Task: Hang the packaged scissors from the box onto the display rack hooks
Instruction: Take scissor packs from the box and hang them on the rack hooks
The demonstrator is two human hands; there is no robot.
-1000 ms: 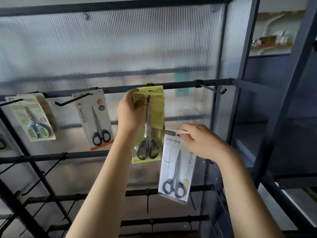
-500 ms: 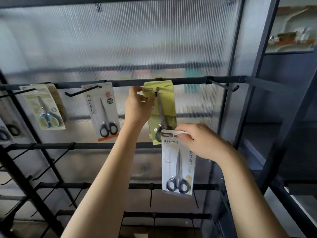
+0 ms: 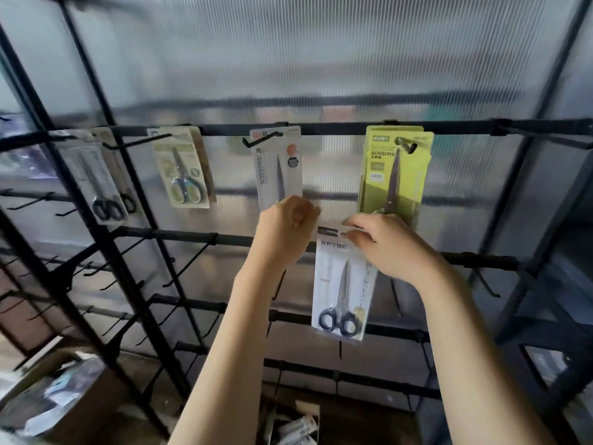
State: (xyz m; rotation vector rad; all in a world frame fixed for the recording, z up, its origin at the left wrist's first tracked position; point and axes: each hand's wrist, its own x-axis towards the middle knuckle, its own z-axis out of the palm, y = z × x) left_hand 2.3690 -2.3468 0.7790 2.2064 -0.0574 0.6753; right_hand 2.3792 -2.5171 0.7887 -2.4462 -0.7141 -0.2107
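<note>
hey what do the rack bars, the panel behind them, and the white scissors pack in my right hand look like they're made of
Rack bars: likely metal with a matte black coat, thin, rigid, no shine. Back panel: looks like translucent ribbed plastic sheet, with fine vertical lines and blurred shapes showing through. White scissors pack: seemingly printed card under a clear glossy blister, pinched by the right hand.

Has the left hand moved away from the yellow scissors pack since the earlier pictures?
Yes. The left hand has left the yellow pack and dropped below the top rail, leftward.

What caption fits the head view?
Right hand holds white scissors pack below hung yellow pack; left hand curled, empty.
</note>
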